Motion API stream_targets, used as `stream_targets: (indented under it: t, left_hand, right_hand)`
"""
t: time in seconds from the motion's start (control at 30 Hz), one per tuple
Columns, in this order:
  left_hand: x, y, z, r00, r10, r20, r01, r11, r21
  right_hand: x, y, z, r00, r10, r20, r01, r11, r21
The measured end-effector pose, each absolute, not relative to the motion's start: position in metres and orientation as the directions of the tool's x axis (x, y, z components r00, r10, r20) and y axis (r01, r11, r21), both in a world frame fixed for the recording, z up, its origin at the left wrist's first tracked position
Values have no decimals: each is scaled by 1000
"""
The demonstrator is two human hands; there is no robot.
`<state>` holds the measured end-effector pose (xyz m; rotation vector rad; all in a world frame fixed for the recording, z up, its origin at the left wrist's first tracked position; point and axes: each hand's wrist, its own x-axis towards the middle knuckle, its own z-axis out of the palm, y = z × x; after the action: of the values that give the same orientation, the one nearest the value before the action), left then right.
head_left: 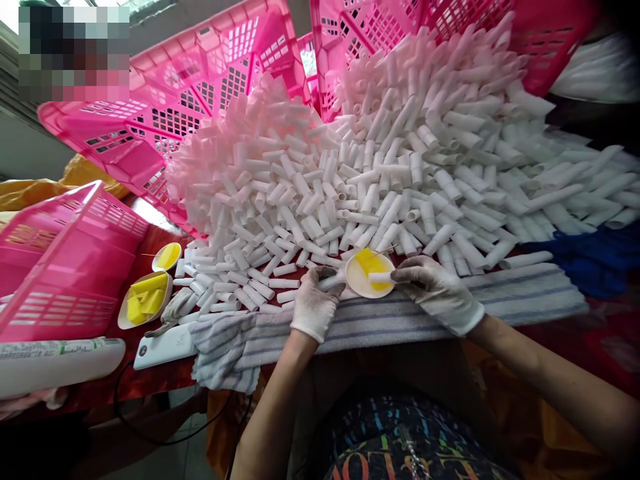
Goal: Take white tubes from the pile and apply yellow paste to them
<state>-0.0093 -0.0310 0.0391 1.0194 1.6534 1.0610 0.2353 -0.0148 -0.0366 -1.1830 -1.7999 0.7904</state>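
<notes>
A round cream dish (356,283) lies at the table's front, with yellow sheet pieces (367,262) and a thin wooden stick in it. My right hand (435,290), in a white glove with greyed fingertips, pinches a short white plastic tube (381,277) over the dish, its end at the yellow piece. On the dish's other side, my gloved left hand (316,308) closes around another white tube (330,283). A large heap of similar white tubes (320,193) spreads behind both hands. Beneath them runs a folded striped towel (370,327).
Two pink plastic baskets (200,37) lie tipped behind the heap; another pink basket (75,267) stands left. Near it are a bowl of yellow pieces (145,300), a smaller yellow-filled dish (167,256), a white power bank-like device (165,347) and a loose glove. Blue cloth (590,257) lies right.
</notes>
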Motion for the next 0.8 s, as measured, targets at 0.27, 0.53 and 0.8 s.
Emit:
stream_targets:
  t: [0.27, 0.53, 0.8]
  left_hand:
    - [-7, -39, 34, -189, 945, -267, 105, 290, 951]
    - [1, -44, 42, -228, 933, -278, 61, 299, 952]
    - [20, -55, 37, -24, 960, -279, -16, 279, 960]
  right_hand:
    - [220, -17, -37, -144, 968, 208, 354, 246, -902]
    - [233, -35, -11, -124, 985, 123, 167, 143, -975]
    - [223, -36, 29, -51, 966, -253, 22, -252, -967]
